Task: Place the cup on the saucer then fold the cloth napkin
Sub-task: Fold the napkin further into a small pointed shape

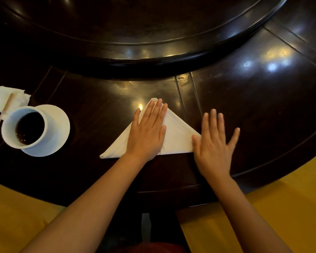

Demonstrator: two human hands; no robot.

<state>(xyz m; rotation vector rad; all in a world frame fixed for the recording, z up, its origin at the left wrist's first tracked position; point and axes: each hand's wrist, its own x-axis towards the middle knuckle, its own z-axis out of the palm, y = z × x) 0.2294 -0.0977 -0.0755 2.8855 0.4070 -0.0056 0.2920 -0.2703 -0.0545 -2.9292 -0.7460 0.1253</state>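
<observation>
A white cup holding dark liquid stands on a white saucer at the left of the dark table. The white cloth napkin lies folded into a triangle in front of me, its point facing away. My left hand rests flat on the middle of the napkin, fingers together and reaching its tip. My right hand is spread flat on the table beside the napkin's right corner, the thumb touching that corner. It looks slightly blurred.
A paper napkin with a wooden stick lies behind the cup at the far left. A large raised turntable fills the table's centre beyond the napkin. Yellow cloth hangs along the near table edge.
</observation>
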